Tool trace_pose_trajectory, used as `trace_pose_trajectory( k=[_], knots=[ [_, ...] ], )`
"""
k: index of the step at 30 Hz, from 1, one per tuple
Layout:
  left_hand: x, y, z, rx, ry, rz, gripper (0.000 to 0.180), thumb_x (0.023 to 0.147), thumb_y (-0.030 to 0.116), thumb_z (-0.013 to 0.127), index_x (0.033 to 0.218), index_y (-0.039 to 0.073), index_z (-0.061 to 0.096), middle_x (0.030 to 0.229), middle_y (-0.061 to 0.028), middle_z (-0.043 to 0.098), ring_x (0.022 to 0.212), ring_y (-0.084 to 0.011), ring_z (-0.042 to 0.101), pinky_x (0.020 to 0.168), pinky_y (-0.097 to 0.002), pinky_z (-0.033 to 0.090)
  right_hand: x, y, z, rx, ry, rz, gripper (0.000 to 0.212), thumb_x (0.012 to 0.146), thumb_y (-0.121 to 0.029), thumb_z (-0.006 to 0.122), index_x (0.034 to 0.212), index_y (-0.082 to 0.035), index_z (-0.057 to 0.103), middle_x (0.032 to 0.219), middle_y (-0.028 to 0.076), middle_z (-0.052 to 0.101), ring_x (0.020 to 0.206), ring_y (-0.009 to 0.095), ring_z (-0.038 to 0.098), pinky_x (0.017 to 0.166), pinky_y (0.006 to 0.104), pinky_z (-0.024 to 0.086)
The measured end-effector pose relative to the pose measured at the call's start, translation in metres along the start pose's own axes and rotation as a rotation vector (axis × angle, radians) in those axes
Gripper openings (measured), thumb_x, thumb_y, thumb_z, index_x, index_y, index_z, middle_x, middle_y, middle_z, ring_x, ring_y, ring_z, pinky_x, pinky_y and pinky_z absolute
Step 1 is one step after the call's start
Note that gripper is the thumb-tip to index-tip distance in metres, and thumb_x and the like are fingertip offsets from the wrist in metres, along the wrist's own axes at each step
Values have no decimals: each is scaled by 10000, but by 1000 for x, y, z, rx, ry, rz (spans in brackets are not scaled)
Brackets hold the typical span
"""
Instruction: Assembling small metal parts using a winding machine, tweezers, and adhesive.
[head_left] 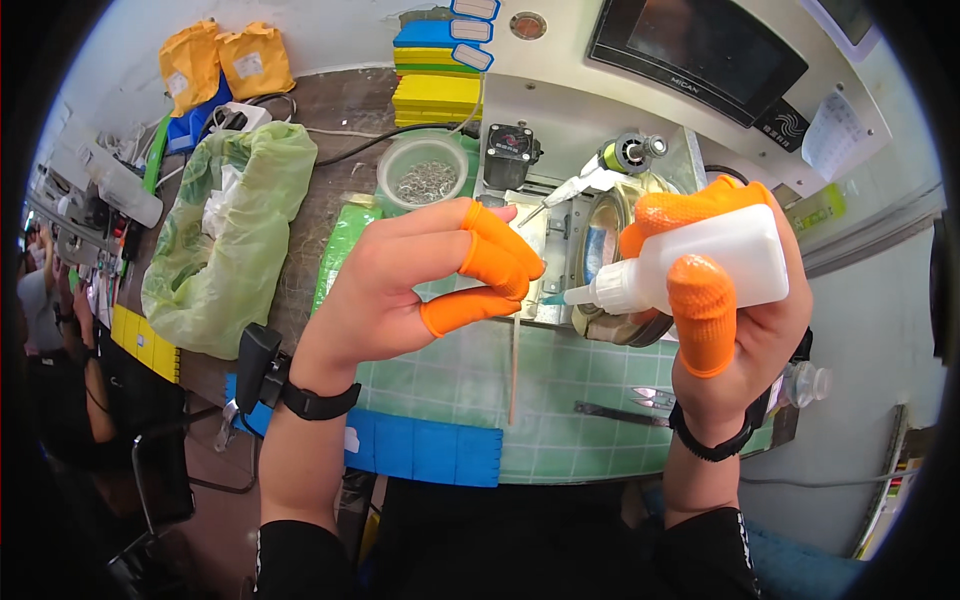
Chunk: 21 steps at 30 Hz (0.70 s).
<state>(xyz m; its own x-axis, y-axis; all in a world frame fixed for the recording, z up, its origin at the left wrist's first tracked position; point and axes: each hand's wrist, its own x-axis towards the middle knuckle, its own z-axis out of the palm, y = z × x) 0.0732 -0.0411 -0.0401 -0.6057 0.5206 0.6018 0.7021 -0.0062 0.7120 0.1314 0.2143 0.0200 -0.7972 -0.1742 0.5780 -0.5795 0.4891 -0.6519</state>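
Observation:
My right hand (735,330), with orange rubber finger cots, holds a white squeeze bottle (715,262) on its side, its thin nozzle pointing left. My left hand (420,280), also in orange finger cots, is raised just left of the nozzle tip, its fingertips pinched together as if on something very small; I cannot make out what. The nozzle tip almost touches those fingertips. Both hands hover above a green cutting mat (470,370).
On the mat lie a thin wooden stick (514,370) and tweezers (620,413). Behind are a clear tub of small metal parts (424,173), a green plastic bag (225,240), stacked yellow and blue foam blocks (437,75), a small machine (610,200) and a monitor (700,50). A person sits at far left.

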Motion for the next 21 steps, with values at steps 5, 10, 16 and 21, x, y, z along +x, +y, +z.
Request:
trace_pose_trajectory(
  k=[5,10,16,21],
  knots=[
    [0,-2,-1,10,-23,14,178,817,-1,843,955,46,740,1014,-57,777,968,-242,736,1135,-529,520,3,9,-5,-57,-53,-146,742,950,-323,835,1481,91,521,1224,169,732,1052,225,748,939,365,611],
    [0,-2,-2,22,-29,20,179,831,21,850,974,51,745,1040,-48,780,978,-233,736,1119,-495,533,1,15,-3,-10,-54,-159,742,963,-287,820,1509,82,477,1235,188,708,982,245,770,732,338,681],
    [0,-1,1,17,-9,7,174,796,-22,836,916,44,729,966,-77,762,947,-261,742,1141,-583,512,1,10,-1,-19,-52,-136,748,957,-291,827,1505,81,479,1214,188,713,962,246,776,687,325,683],
    [0,1,-1,18,-16,2,172,793,-18,837,911,43,727,961,-77,763,946,-264,743,1142,-583,511,8,14,-2,-41,-47,-221,743,963,-383,812,1459,86,519,1179,175,725,923,227,766,713,305,643]
  ],
)
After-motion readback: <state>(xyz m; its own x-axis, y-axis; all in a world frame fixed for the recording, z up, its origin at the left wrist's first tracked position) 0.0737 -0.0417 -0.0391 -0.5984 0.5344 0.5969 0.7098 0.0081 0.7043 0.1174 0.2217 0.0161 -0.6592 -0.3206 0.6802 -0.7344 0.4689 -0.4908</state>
